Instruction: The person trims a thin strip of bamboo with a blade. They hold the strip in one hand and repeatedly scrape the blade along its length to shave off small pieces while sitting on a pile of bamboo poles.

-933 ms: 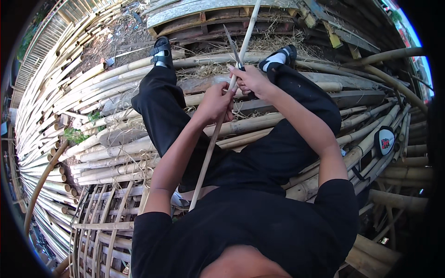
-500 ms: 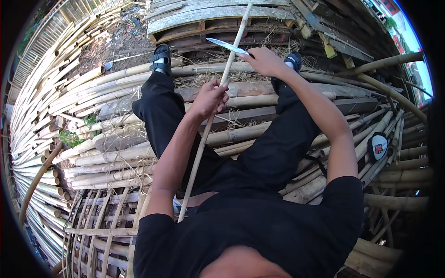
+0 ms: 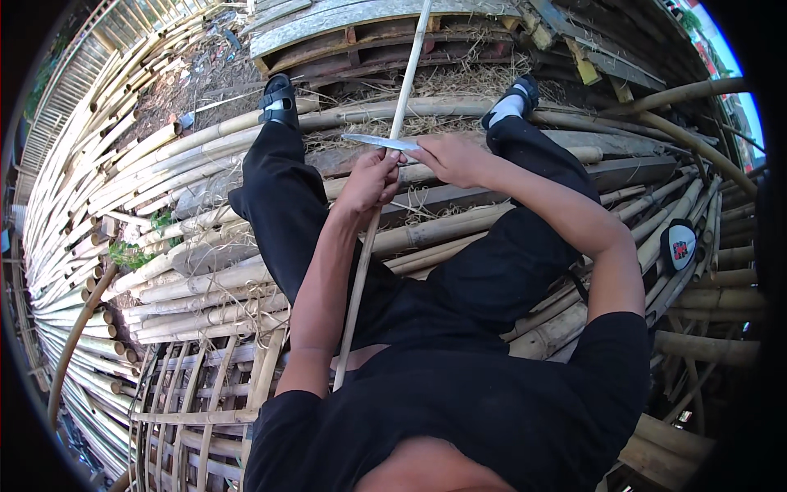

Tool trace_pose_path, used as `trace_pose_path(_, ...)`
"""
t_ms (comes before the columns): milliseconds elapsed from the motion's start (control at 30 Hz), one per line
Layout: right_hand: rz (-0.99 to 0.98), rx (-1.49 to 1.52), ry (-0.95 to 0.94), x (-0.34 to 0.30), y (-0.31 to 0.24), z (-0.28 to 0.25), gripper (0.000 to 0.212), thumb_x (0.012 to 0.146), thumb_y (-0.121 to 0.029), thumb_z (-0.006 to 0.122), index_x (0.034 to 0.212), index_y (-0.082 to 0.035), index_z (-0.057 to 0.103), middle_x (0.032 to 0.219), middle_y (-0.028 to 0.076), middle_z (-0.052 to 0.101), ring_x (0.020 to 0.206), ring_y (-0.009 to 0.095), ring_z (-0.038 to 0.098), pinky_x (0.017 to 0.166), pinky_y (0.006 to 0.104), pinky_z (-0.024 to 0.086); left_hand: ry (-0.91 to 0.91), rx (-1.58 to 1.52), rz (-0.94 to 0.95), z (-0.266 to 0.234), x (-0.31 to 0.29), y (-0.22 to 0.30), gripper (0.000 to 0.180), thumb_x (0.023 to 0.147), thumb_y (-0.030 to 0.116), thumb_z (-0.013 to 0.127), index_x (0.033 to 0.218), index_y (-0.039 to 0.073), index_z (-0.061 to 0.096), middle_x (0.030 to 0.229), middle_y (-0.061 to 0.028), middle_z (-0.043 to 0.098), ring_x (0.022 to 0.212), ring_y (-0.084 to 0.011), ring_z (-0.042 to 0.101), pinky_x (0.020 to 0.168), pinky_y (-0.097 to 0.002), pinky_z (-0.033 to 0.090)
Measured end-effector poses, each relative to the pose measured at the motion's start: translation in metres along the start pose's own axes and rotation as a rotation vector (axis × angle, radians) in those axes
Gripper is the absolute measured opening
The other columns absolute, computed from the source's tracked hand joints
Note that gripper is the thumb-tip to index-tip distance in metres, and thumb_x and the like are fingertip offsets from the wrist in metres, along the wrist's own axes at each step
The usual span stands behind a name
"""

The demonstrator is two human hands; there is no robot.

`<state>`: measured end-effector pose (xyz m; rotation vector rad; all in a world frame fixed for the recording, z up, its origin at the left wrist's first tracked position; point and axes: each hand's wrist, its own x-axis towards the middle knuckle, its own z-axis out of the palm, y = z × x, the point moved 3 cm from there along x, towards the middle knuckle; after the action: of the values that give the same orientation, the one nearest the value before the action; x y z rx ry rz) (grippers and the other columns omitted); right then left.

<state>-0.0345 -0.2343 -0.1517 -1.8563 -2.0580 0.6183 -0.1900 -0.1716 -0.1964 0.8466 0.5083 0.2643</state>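
Observation:
A long, thin bamboo strip (image 3: pixel 364 262) runs from beside my waist up past my feet. My left hand (image 3: pixel 370 180) is closed around it near its middle. In my right hand (image 3: pixel 451 159) is a knife (image 3: pixel 367 140), its handle mostly hidden by the fingers. The blade points left and lies across the strip, just beyond my left thumb and close to it. Both hands are above the gap between my legs, in black trousers (image 3: pixel 283 197).
Bamboo poles (image 3: pixel 205 283) lie stacked beneath and around me. Ahead stands a wooden pallet (image 3: pixel 377 37), with pale shavings (image 3: pixel 484 70) before it. A cap (image 3: pixel 679 246) rests on poles at right. Lower left is a bamboo lattice (image 3: pixel 193 410).
My right hand has drawn the knife down the strip toward my left hand, which still grips it. My right foot and knee have shifted, and the view has moved slightly.

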Motion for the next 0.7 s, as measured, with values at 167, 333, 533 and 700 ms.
trace_pose_path(167, 0.217, -0.101, 0.143, 0.022, 0.067, -0.019, 0.050, 0.097, -0.041, 0.035, 0.082, 0.001, 0.057, 0.072, 0.023, 0.060, 0.073, 0.043, 0.058, 0.070, 0.0498, 0.045, 0.002, -0.002, -0.027, -0.002, 0.004, -0.004, 0.019, 0.098, 0.024, 0.046, 0.097, 0.005, 0.049, 0.054, 0.0061, 0.031, 0.036, -0.0033, 0.026, 0.034, -0.0198, 0.019)
trace_pose_path(333, 0.223, -0.042, 0.047, 0.009, 0.041, 0.000, 0.048, 0.096, -0.043, 0.036, 0.087, -0.002, 0.058, 0.073, 0.022, 0.061, 0.073, 0.042, 0.059, 0.067, 0.0493, 0.046, -0.028, -0.043, -0.038, 0.002, 0.001, 0.001, 0.019, 0.098, 0.023, 0.045, 0.099, 0.004, 0.049, 0.054, 0.0065, 0.030, 0.037, -0.0029, 0.026, 0.035, -0.0189, 0.020)
trace_pose_path(533, 0.310, -0.023, 0.191, 0.023, 0.075, -0.018, 0.053, 0.095, -0.046, 0.038, 0.079, -0.001, 0.060, 0.069, 0.024, 0.059, 0.072, 0.042, 0.059, 0.064, 0.0490, 0.045, -0.054, -0.090, -0.025, 0.006, 0.003, 0.003, 0.020, 0.098, 0.023, 0.045, 0.101, 0.004, 0.048, 0.054, 0.0064, 0.030, 0.037, -0.0029, 0.027, 0.035, -0.0191, 0.020)
trace_pose_path(700, 0.168, -0.171, 0.041, 0.020, 0.034, -0.010, 0.046, 0.096, -0.039, 0.041, 0.078, -0.001, 0.060, 0.064, 0.024, 0.056, 0.064, 0.043, 0.055, 0.061, 0.0468, 0.044, -0.004, -0.090, -0.009, 0.002, 0.003, 0.001, 0.019, 0.098, 0.023, 0.046, 0.099, 0.004, 0.049, 0.055, 0.0069, 0.030, 0.038, -0.0032, 0.027, 0.035, -0.0191, 0.020)
